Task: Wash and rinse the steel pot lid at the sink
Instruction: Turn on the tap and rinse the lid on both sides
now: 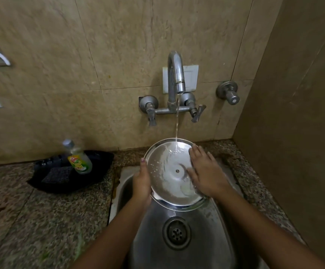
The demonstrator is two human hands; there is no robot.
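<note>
The round steel pot lid [169, 177] is held tilted over the steel sink [177, 247], its inner side facing me, a small rivet at its centre. A thin stream from the wall tap [176, 74] falls onto the lid's upper part. My left hand [141, 183] grips the lid's left rim. My right hand [204, 171] lies flat with fingers spread on the lid's right side. Soap foam speckles the left of the lid.
A dish-soap bottle [78, 158] and a dark scrub pad [58, 174] sit in a black tray [99, 171] on the granite counter [31, 220], left of the sink. Tap handles [196, 113] and a separate valve [229, 93] project from the tiled wall. A side wall stands close on the right.
</note>
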